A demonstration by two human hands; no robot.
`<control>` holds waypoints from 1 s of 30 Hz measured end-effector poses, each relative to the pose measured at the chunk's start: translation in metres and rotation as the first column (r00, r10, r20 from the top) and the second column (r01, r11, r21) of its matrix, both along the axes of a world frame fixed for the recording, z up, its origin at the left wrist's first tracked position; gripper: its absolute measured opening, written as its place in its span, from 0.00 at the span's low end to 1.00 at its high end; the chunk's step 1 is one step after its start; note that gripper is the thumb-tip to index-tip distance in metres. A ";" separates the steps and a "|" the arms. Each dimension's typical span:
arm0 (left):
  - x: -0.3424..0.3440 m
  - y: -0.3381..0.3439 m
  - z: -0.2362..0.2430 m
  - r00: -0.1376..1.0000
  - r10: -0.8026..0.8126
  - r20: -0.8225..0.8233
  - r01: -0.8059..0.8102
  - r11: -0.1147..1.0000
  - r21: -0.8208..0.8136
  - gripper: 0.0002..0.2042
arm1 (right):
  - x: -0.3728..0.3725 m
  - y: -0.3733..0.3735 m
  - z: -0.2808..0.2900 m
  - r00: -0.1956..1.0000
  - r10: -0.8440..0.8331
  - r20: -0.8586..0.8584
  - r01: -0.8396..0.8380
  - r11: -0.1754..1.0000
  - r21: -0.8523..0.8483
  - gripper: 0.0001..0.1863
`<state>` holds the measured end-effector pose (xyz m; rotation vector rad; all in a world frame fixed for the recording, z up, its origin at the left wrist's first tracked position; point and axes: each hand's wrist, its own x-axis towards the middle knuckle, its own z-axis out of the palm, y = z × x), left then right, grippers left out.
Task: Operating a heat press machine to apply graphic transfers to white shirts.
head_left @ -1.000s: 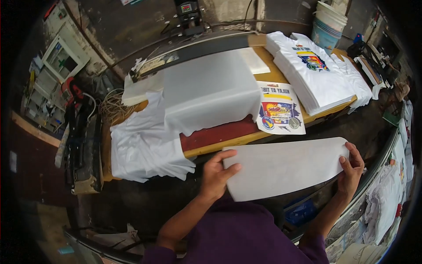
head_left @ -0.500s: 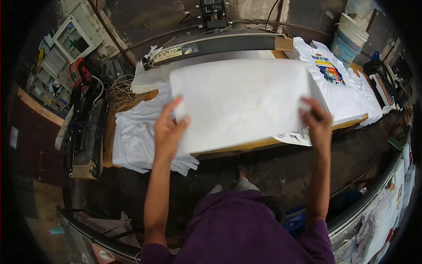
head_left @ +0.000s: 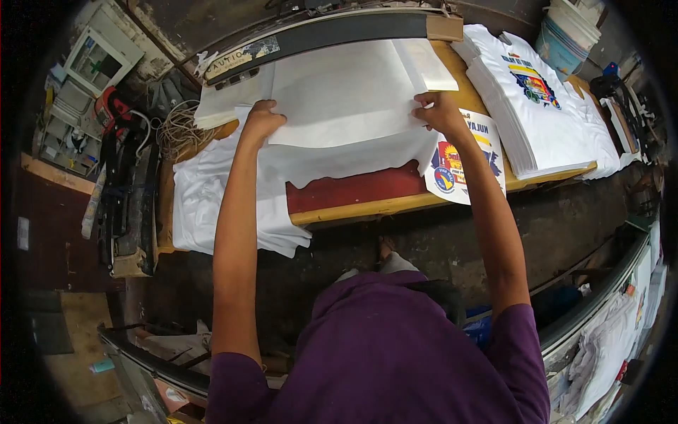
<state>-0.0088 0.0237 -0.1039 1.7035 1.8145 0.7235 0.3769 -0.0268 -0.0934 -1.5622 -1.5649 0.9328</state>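
The left hand and the right hand each have a narrow grip on the white sheet near its closer corners, though some fingertips are hidden. The sheet looks largely laid over a pale cloth on the table, but not yet released. Right of the sheet lie a printed sheet and stacked white shirts; left of it, a rumpled shirt.

Bucket noted near the worktop's far right corner; cord coiled at its left edge; cabinet beyond that edge.
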 end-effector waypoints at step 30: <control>0.103 -0.095 -0.012 0.916 -0.049 -0.398 0.271 0.806 0.525 0.14 | -0.189 0.215 -0.014 0.725 0.142 0.674 -0.438 0.850 0.292 0.24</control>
